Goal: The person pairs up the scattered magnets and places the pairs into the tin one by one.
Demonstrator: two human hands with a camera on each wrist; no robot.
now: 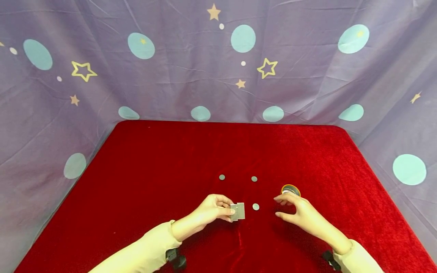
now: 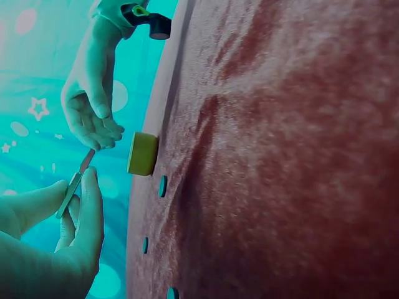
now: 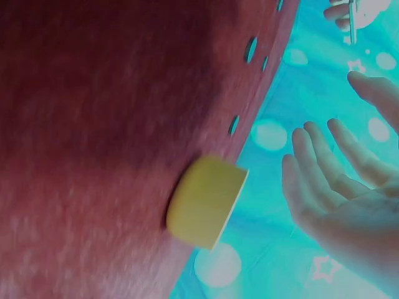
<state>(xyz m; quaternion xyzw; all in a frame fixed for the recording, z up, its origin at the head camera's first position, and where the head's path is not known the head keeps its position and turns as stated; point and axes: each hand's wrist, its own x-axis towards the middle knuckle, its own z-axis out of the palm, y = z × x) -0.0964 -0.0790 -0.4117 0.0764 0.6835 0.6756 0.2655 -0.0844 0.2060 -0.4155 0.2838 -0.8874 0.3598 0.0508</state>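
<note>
My left hand point(image 1: 211, 209) pinches a small flat silver-grey rectangular piece point(image 1: 241, 211) between thumb and fingers. It shows two overlapping sections, one set off from the other. Edge-on in the left wrist view, the piece point(image 2: 73, 192) looks thin, with a reddish tip sticking out at its far end. My right hand point(image 1: 302, 215) hovers with spread, slightly bent fingers and holds nothing. Beyond its fingertips stands a small yellow cup point(image 3: 207, 202), partly covered by the hand in the head view; something grey shows inside its rim point(image 1: 290, 185).
Three small grey discs lie on the red cloth point(image 1: 170, 159): one disc point(image 1: 256, 206) between the hands, another disc point(image 1: 254, 179) farther back, and a third disc point(image 1: 222, 177) beyond the left hand. A patterned purple curtain point(image 1: 177, 76) encloses the table's back and sides.
</note>
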